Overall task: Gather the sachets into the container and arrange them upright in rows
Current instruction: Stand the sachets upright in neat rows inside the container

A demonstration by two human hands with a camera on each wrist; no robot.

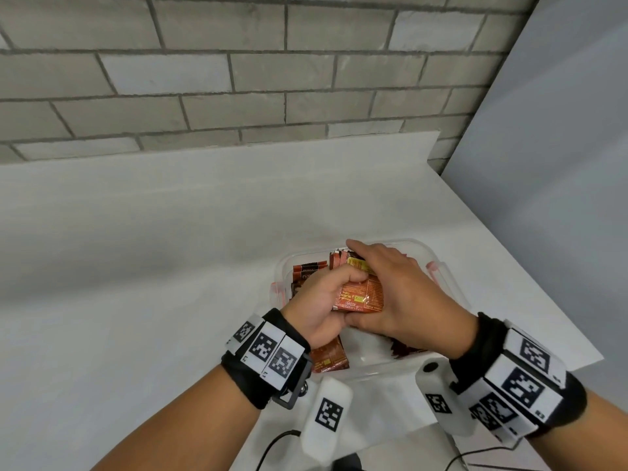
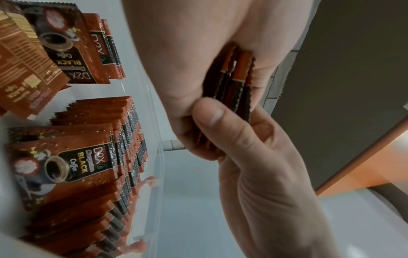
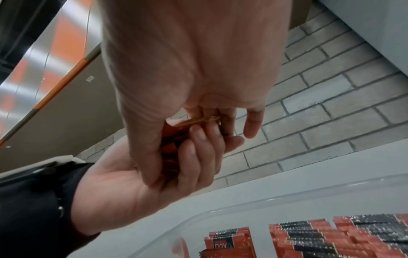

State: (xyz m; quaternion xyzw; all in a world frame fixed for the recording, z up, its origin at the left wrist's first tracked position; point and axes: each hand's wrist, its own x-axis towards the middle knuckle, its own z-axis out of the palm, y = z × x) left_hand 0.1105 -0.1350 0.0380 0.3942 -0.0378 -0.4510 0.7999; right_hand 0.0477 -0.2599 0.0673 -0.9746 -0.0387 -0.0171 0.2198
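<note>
A clear plastic container (image 1: 438,283) stands on the white table. Over it both hands grip one small stack of orange-brown coffee sachets (image 1: 361,294). My left hand (image 1: 326,294) curls round the stack's left side, and my right hand (image 1: 390,287) clasps it from the right and above. In the left wrist view the stack (image 2: 234,87) shows edge-on between thumb and palm. Rows of upright sachets (image 2: 123,157) fill part of the container, also seen as sachet rows (image 3: 344,235) in the right wrist view. A few loose sachets (image 1: 329,358) lie flat near the container's front.
The white table (image 1: 136,266) runs to a grey brick wall (image 1: 238,79) behind and a plain grey panel (image 1: 560,164) at the right. The table's right edge passes close to the container. Black cables (image 1: 272,447) trail at the near edge.
</note>
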